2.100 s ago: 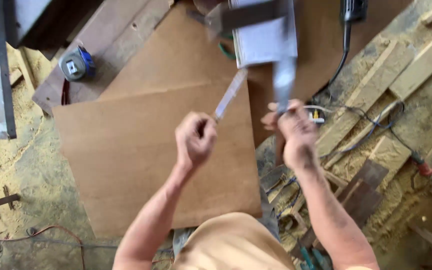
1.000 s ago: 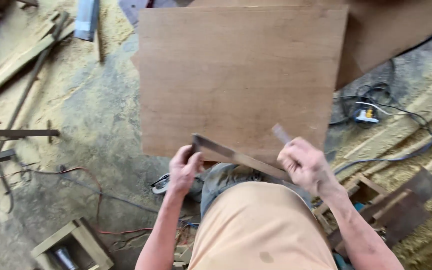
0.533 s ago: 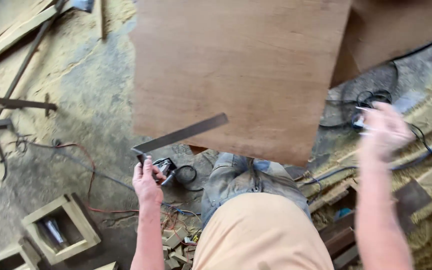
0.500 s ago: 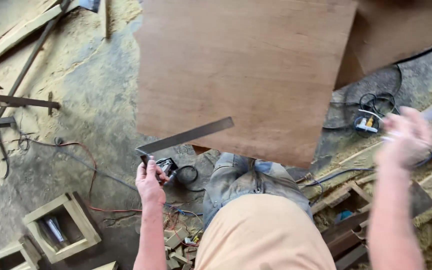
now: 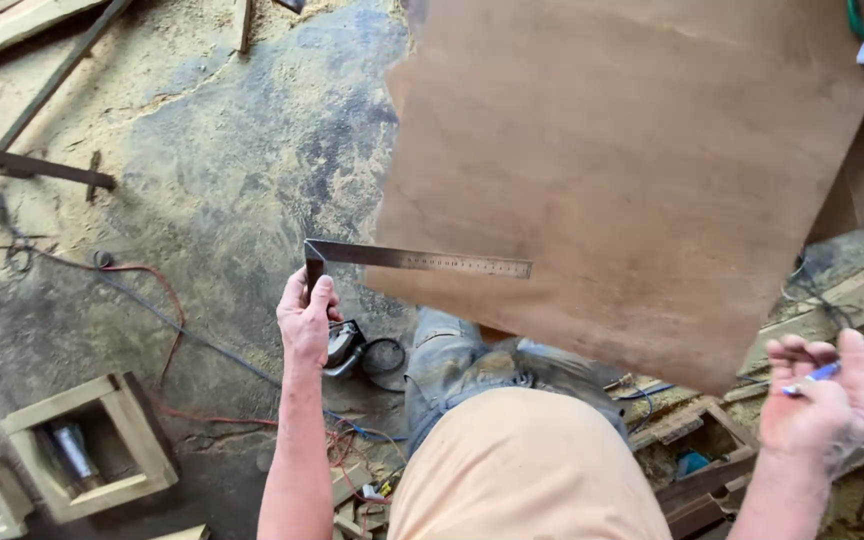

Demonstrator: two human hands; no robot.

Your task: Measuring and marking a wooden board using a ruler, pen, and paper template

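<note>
Plywood sheet (image 5: 632, 170): a broad, flat, brown panel with a smooth matt face and straight-cut edges was seen filling the upper right of the view, its near corner above the person's knees.
Try square (image 5: 412, 261): an L-shaped metal tool was shown, made of a long, thin, grey graduated blade and a short dark stock; the blade was laid level across the left edge of the sheet, with the stock off the panel over the floor.
Left hand (image 5: 308, 318): the fingers were closed around the stock of the square, the thumb pressed against its side, so that the tool was held by this hand alone.
Right hand (image 5: 820, 392): it was raised well apart from the square, beyond the sheet's lower right corner, with the fingers loosely curled; a slim blue pen or pencil (image 5: 837, 368) was pinched between them.
Floor (image 5: 222, 170): rough grey concrete was seen, dusted with pale sawdust and crossed by red and dark cables.
Power tool (image 5: 344, 347): a small dark and silver machine with a coiled cord was lying on the floor just below the left hand.
Wooden frames (image 5: 87, 445): square, open, pale timber boxes were set on the floor at lower left.
Timber offcuts (image 5: 857, 295): rough planks were lying at the right under the sheet.
</note>
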